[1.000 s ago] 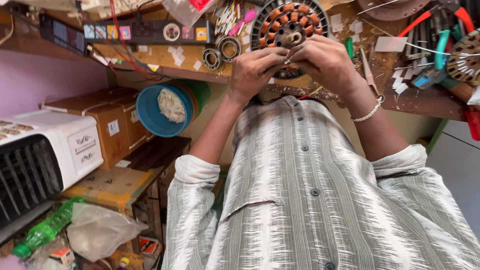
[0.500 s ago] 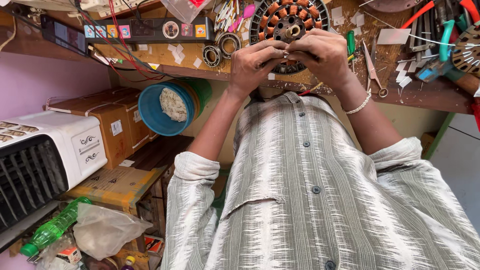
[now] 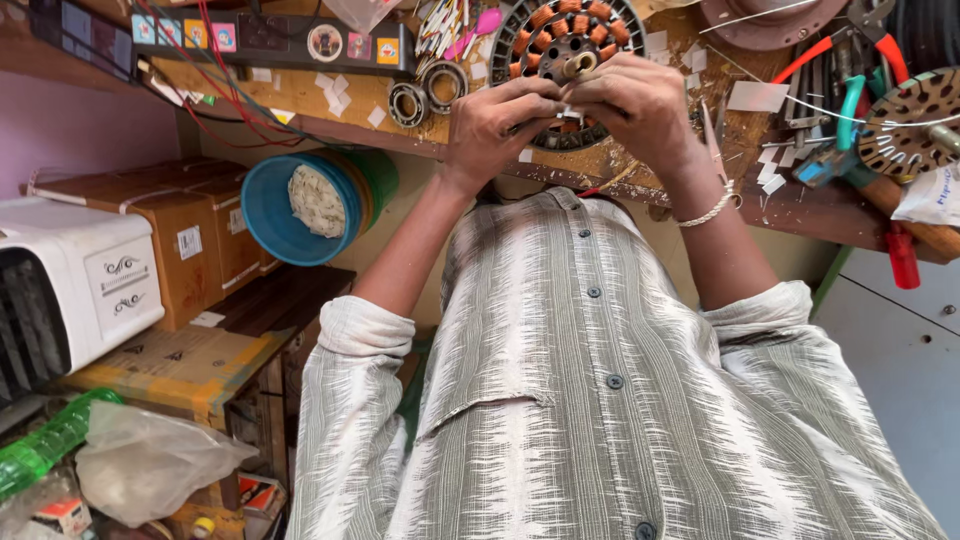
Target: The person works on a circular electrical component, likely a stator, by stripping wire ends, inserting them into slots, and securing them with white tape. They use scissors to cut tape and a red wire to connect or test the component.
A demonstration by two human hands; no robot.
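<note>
Copper coils ring the motor stator (image 3: 560,40) lying flat on the wooden counter (image 3: 700,170). Both hands work at its near rim: left hand (image 3: 495,125) and right hand (image 3: 640,105), fingers curled tight together, pinching something small, too hidden to tell what. Best to keep the wrists braced on the counter and pull gently, clear of the windings.

At the left of the frame stand two brown cardboard boxes (image 3: 175,240), the front one with a small white label (image 3: 189,242). Upper left, a dark strip carries small colourful square stickers (image 3: 222,37). At the right edge lies a white plastic packet (image 3: 928,195). A small red and white box (image 3: 62,515) sits at the lower left.
</note>
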